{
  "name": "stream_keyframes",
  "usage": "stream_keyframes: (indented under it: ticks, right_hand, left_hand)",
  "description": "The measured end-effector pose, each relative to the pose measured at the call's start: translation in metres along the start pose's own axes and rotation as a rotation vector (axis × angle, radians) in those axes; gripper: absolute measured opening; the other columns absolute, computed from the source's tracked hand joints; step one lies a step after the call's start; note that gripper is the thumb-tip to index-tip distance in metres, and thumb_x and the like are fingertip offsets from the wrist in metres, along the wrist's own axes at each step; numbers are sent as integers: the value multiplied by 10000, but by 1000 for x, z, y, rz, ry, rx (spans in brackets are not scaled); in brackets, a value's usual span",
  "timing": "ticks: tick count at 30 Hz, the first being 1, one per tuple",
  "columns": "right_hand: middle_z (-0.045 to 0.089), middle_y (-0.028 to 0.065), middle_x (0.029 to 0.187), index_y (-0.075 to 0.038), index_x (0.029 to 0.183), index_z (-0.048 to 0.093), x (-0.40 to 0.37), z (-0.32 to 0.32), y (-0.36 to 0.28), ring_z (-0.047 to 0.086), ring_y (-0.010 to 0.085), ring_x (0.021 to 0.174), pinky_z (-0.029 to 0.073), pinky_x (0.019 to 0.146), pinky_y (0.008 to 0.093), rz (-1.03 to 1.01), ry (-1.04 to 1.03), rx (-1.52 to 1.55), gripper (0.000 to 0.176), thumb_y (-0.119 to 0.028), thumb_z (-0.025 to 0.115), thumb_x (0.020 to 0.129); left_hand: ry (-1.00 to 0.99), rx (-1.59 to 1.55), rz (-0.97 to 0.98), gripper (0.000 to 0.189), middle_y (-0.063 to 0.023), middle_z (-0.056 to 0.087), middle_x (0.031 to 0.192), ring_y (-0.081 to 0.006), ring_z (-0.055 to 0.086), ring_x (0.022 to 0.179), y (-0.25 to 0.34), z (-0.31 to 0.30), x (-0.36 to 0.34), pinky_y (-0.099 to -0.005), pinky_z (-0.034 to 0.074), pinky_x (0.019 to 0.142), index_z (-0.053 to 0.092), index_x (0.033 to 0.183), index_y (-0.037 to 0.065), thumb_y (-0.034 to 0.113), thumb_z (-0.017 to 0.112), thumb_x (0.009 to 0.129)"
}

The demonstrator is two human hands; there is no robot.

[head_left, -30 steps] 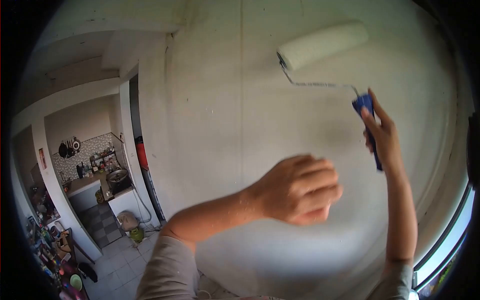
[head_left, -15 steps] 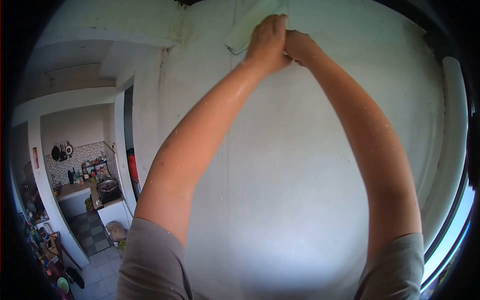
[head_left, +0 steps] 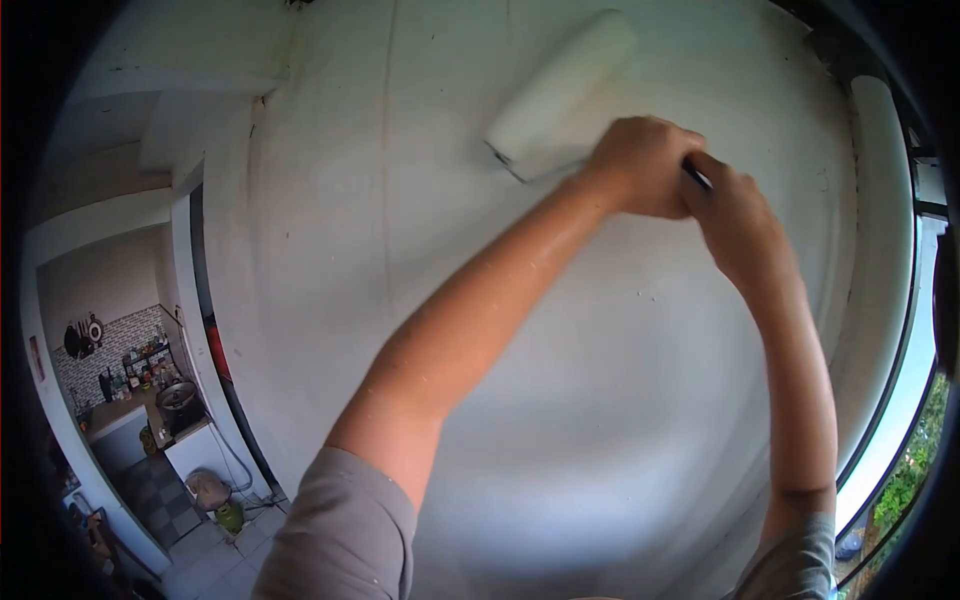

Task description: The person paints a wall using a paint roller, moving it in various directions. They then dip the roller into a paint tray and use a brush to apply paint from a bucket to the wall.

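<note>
A paint roller [head_left: 562,82] with a pale, wide sleeve lies tilted against the upper wall [head_left: 560,370]. Its thin wire frame runs from the sleeve's lower left end toward my left hand [head_left: 648,165], which is wrapped round the handle. Just below and to the right, my right hand [head_left: 738,212] also grips the handle, and a short dark piece of it shows between the two hands. Both arms reach up and forward. Most of the handle is hidden by my fingers.
A doorway on the left opens to a kitchen with a stove and pot [head_left: 178,398], hanging utensils [head_left: 83,336] and a green gas cylinder [head_left: 230,516]. A white vertical pipe [head_left: 880,250] runs along the right edge, beside a window with greenery [head_left: 915,455] outside.
Both hands and the roller have come lower and moved right in view. More of the roller sleeve and frame now shows. The view itself has shifted, with the kitchen farther left.
</note>
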State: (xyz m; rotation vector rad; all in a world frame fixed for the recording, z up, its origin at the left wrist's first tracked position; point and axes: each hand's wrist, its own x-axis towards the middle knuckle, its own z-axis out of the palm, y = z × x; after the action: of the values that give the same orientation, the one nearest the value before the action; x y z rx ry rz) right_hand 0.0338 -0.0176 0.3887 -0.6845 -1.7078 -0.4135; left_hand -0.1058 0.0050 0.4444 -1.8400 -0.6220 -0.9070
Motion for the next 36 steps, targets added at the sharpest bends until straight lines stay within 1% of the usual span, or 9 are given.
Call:
stream_keyframes:
  ticks: [3,5,9,12,17,19,23,28,36]
  right_hand:
    - [651,157,946,-98,1084,599,-7,1,-1,609,370,893,495,762,460,121,-41,-84,234,-178,494,891]
    - [638,154,1003,-108,1100,609,29,10,2,608,362,926,501,777,452,-201,-19,-186,245,-165,479,900]
    - [662,168,819,-44,1077,604,110,46,-42,654,316,684,495,636,458,-324,-129,-174,316,-256,426,922]
    - [633,164,1118,-46,1119,634,150,77,-78,623,314,1012,522,788,407,-674,-103,-661,297,-232,528,913]
    - [648,166,1099,-39,1069,662,111,48,-123,639,276,1007,528,807,388,-182,289,-208,327,-196,672,782]
    - [662,168,858,-34,1023,619,124,38,-82,648,338,729,493,666,458,-229,-139,-65,348,-301,431,904]
    - [652,207,931,-79,1129,613,49,20,-1,625,362,866,469,770,414,-163,-22,7,337,-278,488,887]
    - [643,226,857,-66,1127,598,-79,-36,10,631,385,804,484,710,450,518,-110,-27,300,-238,510,898]
    - [628,241,948,-76,1141,582,-26,-23,19,589,410,922,462,768,466,281,-24,86,324,-272,459,915]
  left_hand:
    - [-35,-29,-65,163,-73,648,684,-293,633,676,16,2,-4,-384,521,624,637,696,163,233,658,550]
    - [149,1,21,206,-70,657,712,-293,638,696,-24,-3,3,-386,526,642,646,728,150,251,678,551]
    - [202,86,25,373,-73,684,835,-277,657,781,-108,-47,5,-380,533,713,682,858,140,275,783,525]
    - [29,-139,1,366,-132,672,1038,-155,612,916,-144,-91,-3,-303,485,822,659,1078,93,136,737,723]
    - [52,-336,-54,346,-88,677,972,-179,616,892,-166,-100,5,-324,489,798,644,1050,30,139,726,732]
    - [163,-108,-45,420,-77,687,875,-267,662,807,-144,-77,5,-371,531,732,691,898,157,265,806,508]
    - [155,18,-33,251,-71,672,790,-296,644,743,-45,-10,6,-397,521,671,668,786,147,253,735,569]
    - [-78,-246,88,203,-68,650,746,-282,637,721,78,56,-14,-383,516,652,633,717,157,215,691,531]
    - [-118,-181,84,245,-61,662,764,-285,635,740,28,31,25,-381,508,654,658,767,162,257,712,548]
